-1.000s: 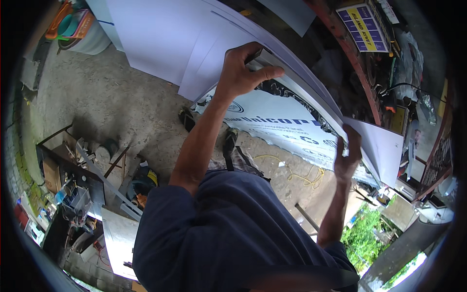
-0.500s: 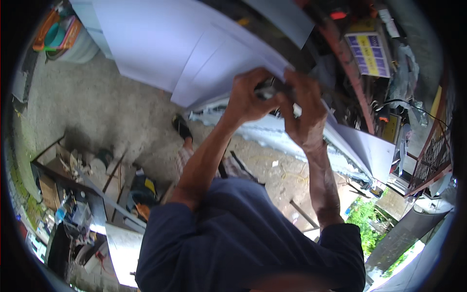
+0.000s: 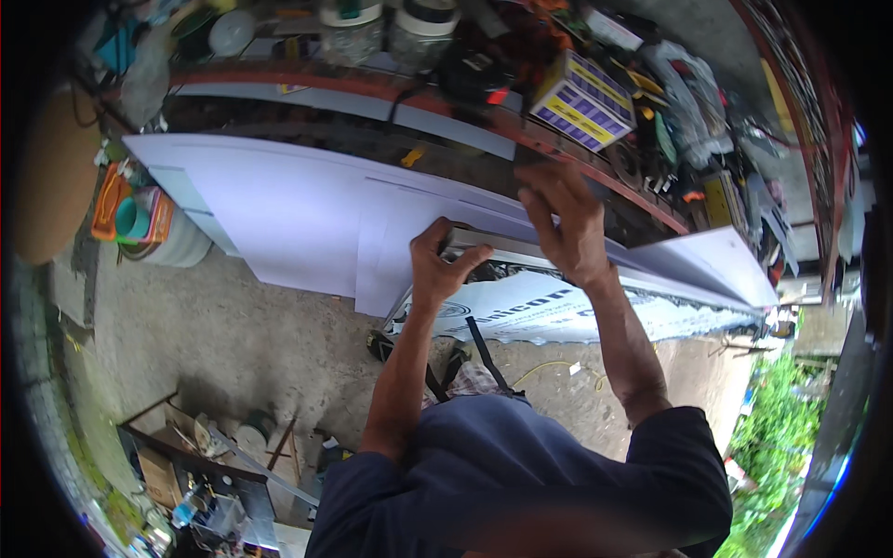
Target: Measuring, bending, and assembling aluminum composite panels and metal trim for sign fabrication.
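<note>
A long panel [image 3: 521, 312] with a thin pale metal edge strip [image 3: 507, 244] stands on its side in front of me, its face covered in white printed film that looks ragged along the top. My left hand [image 3: 439, 270] is closed on the left end of that top edge, thumb on the near side and fingers over the far side. Above and to the right of it, my right hand [image 3: 574, 232] hovers over the panel. Its fingers are bent and apart, the tips slightly blurred, and I see nothing in them.
Large white sheets [image 3: 288, 214] lean against a red-framed rack [image 3: 633, 200] just behind the panel. The rack carries a purple and yellow box [image 3: 586, 100], lidded jars [image 3: 423, 33] and clutter. A bucket [image 3: 177, 240] stands far left; a cluttered low table [image 3: 195, 456] is at lower left.
My right hand has come away from my left hand and lifted off the panel's edge. My left hand stays at the edge. The head view has shifted, showing more of the rack.
</note>
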`<action>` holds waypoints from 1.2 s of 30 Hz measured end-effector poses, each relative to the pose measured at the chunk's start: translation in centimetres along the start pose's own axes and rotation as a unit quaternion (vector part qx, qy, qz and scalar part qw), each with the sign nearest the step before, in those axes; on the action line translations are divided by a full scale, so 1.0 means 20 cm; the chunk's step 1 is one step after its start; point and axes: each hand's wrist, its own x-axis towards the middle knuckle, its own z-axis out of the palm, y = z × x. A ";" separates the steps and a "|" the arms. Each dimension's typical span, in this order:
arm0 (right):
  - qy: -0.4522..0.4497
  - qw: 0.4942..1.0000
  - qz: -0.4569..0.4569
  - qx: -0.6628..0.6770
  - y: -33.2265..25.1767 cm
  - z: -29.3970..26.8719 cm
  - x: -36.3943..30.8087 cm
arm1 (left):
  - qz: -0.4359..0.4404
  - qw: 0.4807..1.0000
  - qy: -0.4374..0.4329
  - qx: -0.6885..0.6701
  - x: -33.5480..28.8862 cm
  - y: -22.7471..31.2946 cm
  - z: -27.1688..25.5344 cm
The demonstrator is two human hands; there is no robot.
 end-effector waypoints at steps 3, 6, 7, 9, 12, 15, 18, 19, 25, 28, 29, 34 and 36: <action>0.074 0.994 -0.056 -0.055 0.07 -0.18 0.04 | 0.034 0.999 0.038 -0.008 0.01 0.00 0.02; 0.115 0.987 -0.065 -0.095 0.16 -0.36 0.04 | 0.058 0.996 0.059 -0.027 -0.01 0.02 0.04; 0.127 0.985 -0.051 -0.109 0.20 -0.42 0.04 | -0.004 0.999 0.028 -0.020 -0.03 0.03 0.02; 0.151 0.980 -0.018 -0.127 0.29 -0.53 0.02 | 0.015 0.999 0.043 -0.014 -0.03 0.05 0.03; 0.161 0.971 -0.001 -0.178 0.50 -0.69 0.03 | 0.021 0.998 0.054 0.000 -0.03 0.06 0.04; 0.167 0.964 -0.028 -0.207 0.76 -0.78 0.10 | 0.016 0.997 0.071 -0.029 -0.03 0.07 0.06; 0.134 0.961 -0.020 -0.241 0.98 -0.82 0.20 | 0.033 0.997 0.064 0.002 -0.04 0.08 0.06; 0.097 0.962 0.010 -0.256 1.04 -0.83 0.23 | 0.032 0.997 0.069 0.001 -0.05 0.08 0.07; 0.070 0.954 0.044 -0.287 1.26 -0.78 0.33 | 0.041 0.997 0.065 -0.016 -0.04 0.06 0.07; 0.034 0.923 0.054 -0.380 1.32 -0.77 0.38 | 0.009 0.999 0.049 -0.002 -0.02 0.05 0.04; -0.030 0.895 0.084 -0.437 1.33 -0.78 0.43 | 0.014 0.999 0.035 -0.010 -0.02 0.05 0.03; -0.190 0.890 0.075 -0.407 1.30 -0.89 0.59 | 0.019 1.000 0.018 0.014 -0.01 0.03 0.00; -0.230 0.895 0.095 -0.370 1.24 -0.92 0.61 | 0.009 1.000 0.020 -0.004 0.00 0.02 0.00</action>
